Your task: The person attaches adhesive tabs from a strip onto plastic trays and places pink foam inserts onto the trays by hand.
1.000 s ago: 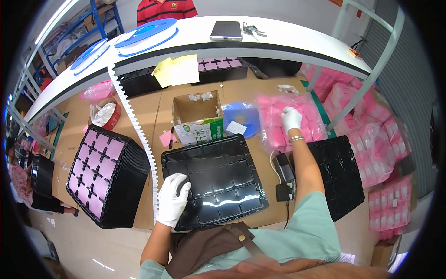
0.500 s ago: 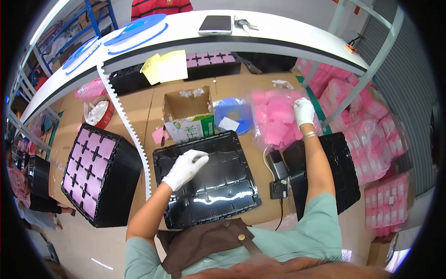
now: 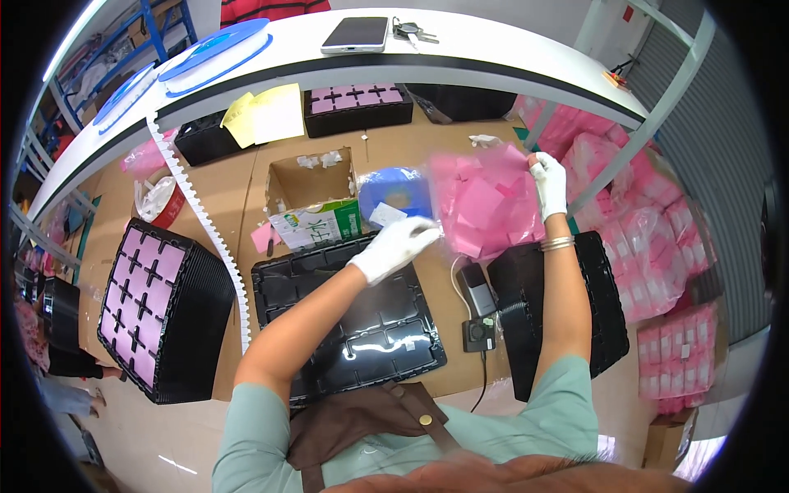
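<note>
My right hand [image 3: 549,185], in a white glove, is closed on the upper right edge of a clear plastic bag [image 3: 483,201] holding pink flat pieces. My white-gloved left hand [image 3: 396,251] reaches over the far edge of a black plastic tray [image 3: 362,316]. Its fingers stretch toward the bag's left side; whether they touch it is unclear. The tray lies in front of me, with shiny moulded compartments. Below my right wrist stands a stack of black trays [image 3: 604,304], partly hidden by my forearm.
At the left, a stack of black trays [image 3: 168,308] carries pink pieces on top. An open cardboard box [image 3: 316,230] and a blue reel [image 3: 394,193] stand beyond the tray. A black device with a cable [image 3: 477,333] lies near the bag. A white shelf [image 3: 460,45] spans the back.
My left hand has moved from above the black tray to the right and away from me, up to the bag. My right hand now grips the bag's edge. The whole view has shifted slightly.
</note>
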